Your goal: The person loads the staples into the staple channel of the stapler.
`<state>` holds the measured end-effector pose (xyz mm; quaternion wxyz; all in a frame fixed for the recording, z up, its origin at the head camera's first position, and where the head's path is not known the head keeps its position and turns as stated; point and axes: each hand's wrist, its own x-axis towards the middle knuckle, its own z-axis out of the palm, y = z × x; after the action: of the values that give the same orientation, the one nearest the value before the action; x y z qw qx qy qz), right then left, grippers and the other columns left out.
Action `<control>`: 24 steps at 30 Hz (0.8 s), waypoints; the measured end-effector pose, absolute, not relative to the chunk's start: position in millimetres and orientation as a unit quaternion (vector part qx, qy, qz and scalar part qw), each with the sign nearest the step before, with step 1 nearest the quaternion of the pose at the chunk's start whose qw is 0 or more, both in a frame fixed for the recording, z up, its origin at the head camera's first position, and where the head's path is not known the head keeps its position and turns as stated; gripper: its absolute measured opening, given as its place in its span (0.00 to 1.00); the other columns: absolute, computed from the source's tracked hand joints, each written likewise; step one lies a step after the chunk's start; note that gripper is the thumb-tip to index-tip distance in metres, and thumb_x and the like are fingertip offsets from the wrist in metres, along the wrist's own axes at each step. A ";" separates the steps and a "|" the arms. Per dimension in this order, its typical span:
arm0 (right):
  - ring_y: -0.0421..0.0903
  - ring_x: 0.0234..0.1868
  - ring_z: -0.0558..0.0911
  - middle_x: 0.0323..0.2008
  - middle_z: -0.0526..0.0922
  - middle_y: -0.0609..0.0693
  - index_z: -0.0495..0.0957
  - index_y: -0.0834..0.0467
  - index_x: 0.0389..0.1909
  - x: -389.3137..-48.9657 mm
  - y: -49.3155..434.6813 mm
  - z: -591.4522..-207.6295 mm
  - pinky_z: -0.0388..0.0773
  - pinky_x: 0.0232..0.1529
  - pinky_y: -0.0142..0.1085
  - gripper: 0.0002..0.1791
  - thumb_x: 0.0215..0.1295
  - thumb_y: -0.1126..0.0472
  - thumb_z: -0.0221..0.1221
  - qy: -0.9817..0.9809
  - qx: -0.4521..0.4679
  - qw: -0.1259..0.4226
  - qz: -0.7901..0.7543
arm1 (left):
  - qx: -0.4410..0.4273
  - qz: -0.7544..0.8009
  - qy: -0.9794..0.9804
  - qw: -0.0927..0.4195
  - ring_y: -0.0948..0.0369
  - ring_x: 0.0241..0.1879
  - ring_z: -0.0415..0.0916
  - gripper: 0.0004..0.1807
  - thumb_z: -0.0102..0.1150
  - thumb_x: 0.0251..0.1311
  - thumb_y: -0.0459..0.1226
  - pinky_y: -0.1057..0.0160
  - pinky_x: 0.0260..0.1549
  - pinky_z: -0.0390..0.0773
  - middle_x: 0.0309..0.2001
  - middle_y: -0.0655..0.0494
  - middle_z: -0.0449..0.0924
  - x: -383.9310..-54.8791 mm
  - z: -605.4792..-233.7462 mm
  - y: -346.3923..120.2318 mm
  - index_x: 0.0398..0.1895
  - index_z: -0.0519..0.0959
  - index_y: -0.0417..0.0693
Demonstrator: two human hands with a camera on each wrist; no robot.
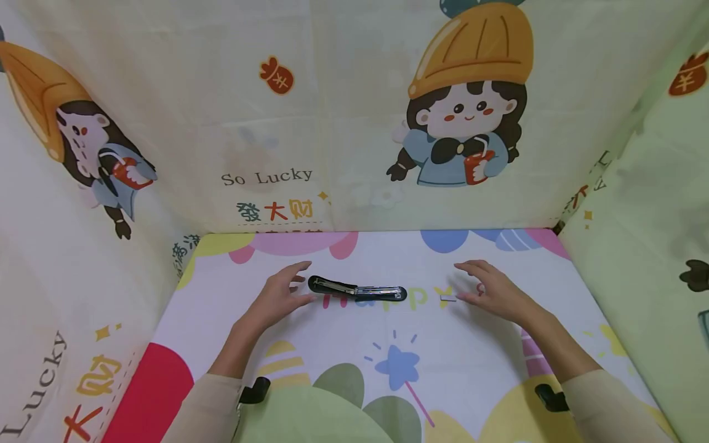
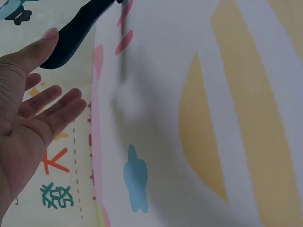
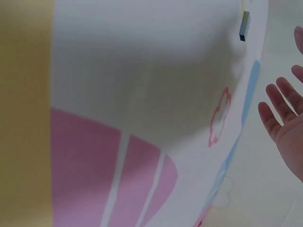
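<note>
A black stapler [image 1: 357, 290] lies unfolded on the table, its metal inner side facing up. My left hand [image 1: 279, 295] is at its left end, fingers spread and loosely bent. In the left wrist view the thumb overlaps the end of the black stapler [image 2: 78, 35]; whether it touches, I cannot tell. A small strip of staples [image 1: 448, 298] sits to the right of the stapler. Beside that strip hovers my right hand [image 1: 495, 292], its fingers loosely bent and holding nothing. The right wrist view shows the grey staple strip [image 3: 245, 26] apart from the fingers.
A printed cloth [image 1: 332, 351] with colourful shapes covers the table. Fabric walls stand behind it [image 1: 349, 123] and on both sides. Black wrist straps [image 1: 255, 391] show at the sleeves.
</note>
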<state>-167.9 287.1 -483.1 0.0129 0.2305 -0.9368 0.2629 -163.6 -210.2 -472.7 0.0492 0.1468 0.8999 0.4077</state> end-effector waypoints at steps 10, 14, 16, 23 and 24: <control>0.55 0.52 0.82 0.56 0.81 0.56 0.80 0.61 0.61 -167.0 276.4 -504.1 0.82 0.53 0.52 0.29 0.60 0.60 0.74 -0.924 0.213 -0.002 0.319 | 0.147 0.454 0.877 0.052 0.48 0.53 0.82 0.36 0.76 0.56 0.31 0.56 0.51 0.85 0.65 0.39 0.77 -167.9 -481.3 -202.4 0.70 0.73 0.46; 0.54 0.47 0.84 0.52 0.83 0.55 0.83 0.60 0.57 -165.5 272.4 -510.5 0.83 0.48 0.48 0.25 0.58 0.63 0.75 -0.923 0.210 0.015 0.321 | 0.143 0.460 0.875 0.049 0.47 0.53 0.83 0.34 0.75 0.57 0.31 0.55 0.53 0.84 0.63 0.40 0.79 -168.1 -481.8 -200.0 0.68 0.75 0.43; 0.52 0.45 0.84 0.49 0.84 0.54 0.84 0.60 0.55 -165.0 270.7 -513.9 0.82 0.47 0.44 0.24 0.57 0.63 0.75 -0.923 0.213 0.026 0.320 | 0.142 0.460 0.875 0.049 0.47 0.54 0.84 0.32 0.74 0.58 0.31 0.53 0.53 0.84 0.62 0.41 0.80 -168.0 -482.5 -199.0 0.67 0.76 0.41; 0.50 0.42 0.82 0.45 0.85 0.54 0.85 0.61 0.51 -164.0 266.4 -522.0 0.81 0.44 0.37 0.20 0.57 0.66 0.74 -0.919 0.219 0.026 0.328 | 0.131 0.481 0.865 0.057 0.48 0.52 0.85 0.28 0.71 0.60 0.28 0.61 0.46 0.85 0.59 0.43 0.82 -169.1 -484.5 -195.3 0.64 0.78 0.40; 0.49 0.42 0.82 0.45 0.85 0.53 0.85 0.61 0.51 -163.8 265.7 -522.2 0.81 0.45 0.37 0.20 0.57 0.66 0.74 -0.920 0.216 0.022 0.327 | 0.130 0.484 0.863 0.057 0.48 0.52 0.85 0.27 0.71 0.60 0.28 0.63 0.45 0.84 0.59 0.43 0.82 -169.5 -484.8 -195.0 0.64 0.78 0.40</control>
<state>-163.8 265.7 -522.2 0.0222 0.2161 -0.9198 0.3269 -169.5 -195.0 -484.8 0.0566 0.1297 0.8633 0.4845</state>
